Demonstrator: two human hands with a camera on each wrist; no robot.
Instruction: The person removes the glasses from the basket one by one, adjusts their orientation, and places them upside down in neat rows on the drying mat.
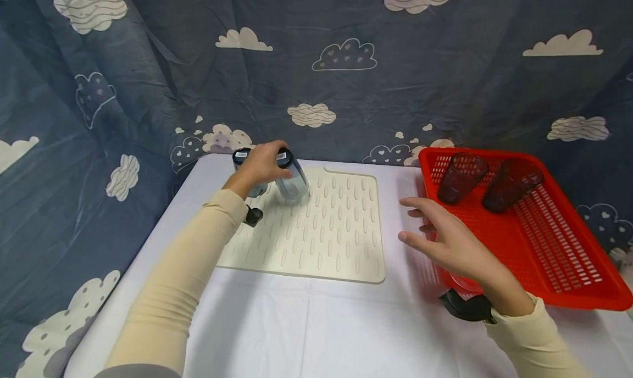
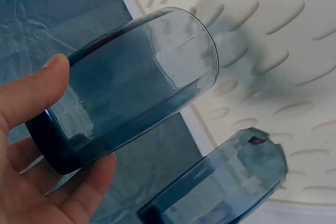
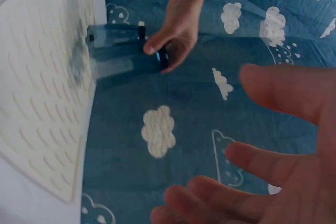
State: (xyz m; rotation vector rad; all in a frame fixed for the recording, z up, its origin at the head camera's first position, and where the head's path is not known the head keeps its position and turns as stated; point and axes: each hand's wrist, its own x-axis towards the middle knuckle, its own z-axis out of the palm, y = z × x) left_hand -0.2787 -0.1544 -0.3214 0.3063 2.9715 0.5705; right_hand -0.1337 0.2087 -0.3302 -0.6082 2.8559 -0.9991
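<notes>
My left hand (image 1: 262, 166) grips a blue-tinted drinking glass (image 2: 136, 82) round its thick base, thumb on one side and fingers on the other. The glass is upside down, its rim close over the cream ridged mat (image 1: 341, 229) at the back left part. Beside it a second blue glass (image 2: 226, 177) stands upside down on the mat, partly hidden by the left hand in the head view. My right hand (image 1: 447, 238) hovers at the left side of the red basket (image 1: 583, 301), fingers spread and holding nothing.
Two dark-looking glasses (image 1: 462, 177) lean inside the basket at its back. A round rim (image 1: 465, 283) shows near the basket's front left corner, under the right wrist. White cloth (image 1: 306, 323) covers the table, and a dark cloud-patterned curtain (image 1: 277, 87) hangs behind it.
</notes>
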